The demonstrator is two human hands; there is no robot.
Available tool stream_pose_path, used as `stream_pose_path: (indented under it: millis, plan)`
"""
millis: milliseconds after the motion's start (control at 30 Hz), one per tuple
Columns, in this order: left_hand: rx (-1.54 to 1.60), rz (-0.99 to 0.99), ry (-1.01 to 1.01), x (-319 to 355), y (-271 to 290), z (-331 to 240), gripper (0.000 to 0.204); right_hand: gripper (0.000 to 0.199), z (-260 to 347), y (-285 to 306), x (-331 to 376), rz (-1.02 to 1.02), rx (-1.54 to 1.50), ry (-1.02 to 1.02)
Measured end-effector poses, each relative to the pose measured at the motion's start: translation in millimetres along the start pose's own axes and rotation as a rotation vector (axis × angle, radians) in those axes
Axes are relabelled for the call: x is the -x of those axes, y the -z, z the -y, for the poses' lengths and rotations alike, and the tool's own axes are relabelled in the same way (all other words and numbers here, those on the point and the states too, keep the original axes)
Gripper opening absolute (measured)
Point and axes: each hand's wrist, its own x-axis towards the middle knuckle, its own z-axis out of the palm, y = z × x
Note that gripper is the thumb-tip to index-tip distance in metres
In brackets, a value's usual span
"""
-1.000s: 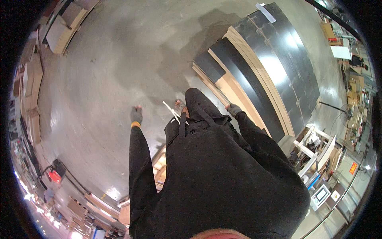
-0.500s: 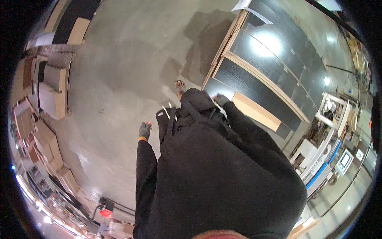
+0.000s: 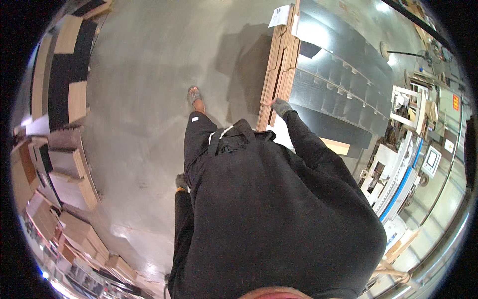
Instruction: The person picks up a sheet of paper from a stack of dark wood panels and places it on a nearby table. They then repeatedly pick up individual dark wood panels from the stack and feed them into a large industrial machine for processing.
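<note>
My right hand (image 3: 281, 106), in a grey glove with bare fingertips, hangs over the near part of a stack of dark panels (image 3: 318, 92). Its fingers look curled together, and nothing shows in them. Whether it touches the stack's brown layered edges (image 3: 281, 74) I cannot tell. My left hand (image 3: 181, 183), gloved too, is low at my left side, with a yellow band at the wrist. My body and sleeve hide most of its fingers. A pale wood-coloured strip (image 3: 336, 146) lies on the stack by my right forearm.
Grey concrete floor (image 3: 149, 99) stretches ahead and to the left. A white paper sheet (image 3: 280, 16) sits at the stack's far corner. Boards and panels (image 3: 69, 164) line the left side. On the right stands a machine with a blue rail (image 3: 402, 182) and a small screen (image 3: 432, 160).
I have stepped forward and turned, so the stack and the boards at left show from a new angle. My left hand has swung back beside my body. Another foot is forward now.
</note>
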Motion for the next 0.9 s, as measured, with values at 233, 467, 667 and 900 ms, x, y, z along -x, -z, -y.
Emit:
stream_pose_path:
  millis: [233,467,667,900]
  plan:
    - [-0.549,-0.221,-0.117,-250.5,-116.1,-271.5,0.049,0.046,106.5,37.4,4.4,-0.186,-0.205,0.1]
    - [-0.83,0.076,-0.396,-373.8,-450.3,-468.2,0.034,0.026,220.1,178.5,13.8,-0.541,-0.4,0.19]
    - [-0.805,0.255,-0.397,-386.2,-679.2,-435.4,0.04,0.034,188.5,322.8,-112.2,-0.65,-0.063,0.074]
    - [-1.507,0.466,-0.39,-333.4,-841.9,-283.2,0.025,0.069,154.3,423.3,-266.7,-0.521,0.201,-0.26]
